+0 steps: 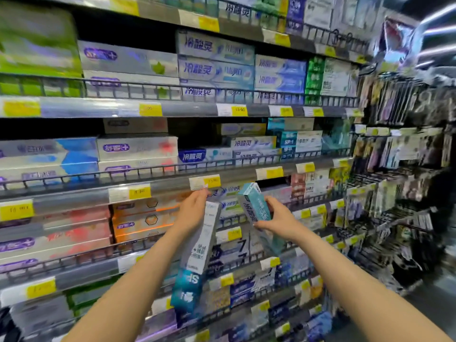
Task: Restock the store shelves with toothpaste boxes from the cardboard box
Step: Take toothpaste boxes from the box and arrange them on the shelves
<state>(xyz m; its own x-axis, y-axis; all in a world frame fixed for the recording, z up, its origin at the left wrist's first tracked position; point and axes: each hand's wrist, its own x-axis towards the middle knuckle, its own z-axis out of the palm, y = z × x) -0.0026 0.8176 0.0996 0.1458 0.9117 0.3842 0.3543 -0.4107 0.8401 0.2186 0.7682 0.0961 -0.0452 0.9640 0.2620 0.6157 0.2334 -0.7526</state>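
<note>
Right below the yellow-and-white paper price tag [204,182] clipped on the grey shelf rail [170,185], both hands are up in front of the store shelves, each with a box in it. Left hand [193,209] is closed around the top end of a long white-and-teal cardboard toothpaste box [197,253] that hangs down almost upright from the tag, teal end at the bottom, tilted a bit to the left. Right hand [276,217], just to the right of the tag and a little lower, is wrapped around the middle of a light teal cardboard toothpaste box with white lettering [255,206]; that one leans with its top end pointing up toward the tag and its bottom end slanting down to the right. The two boxes are near each other but not touching. Behind them, under the tag, sit rows of blue-and-white toothpaste cartons [227,203] behind a dark wire shelf guard [232,219]. Left of the tag and lower there's a stack of orange cartons with a hexagon mark [145,220]. Far right of the tag, racks of hanging blister packs [399,149], pretty blurry. No cardboard supply box showing in this view.
</note>
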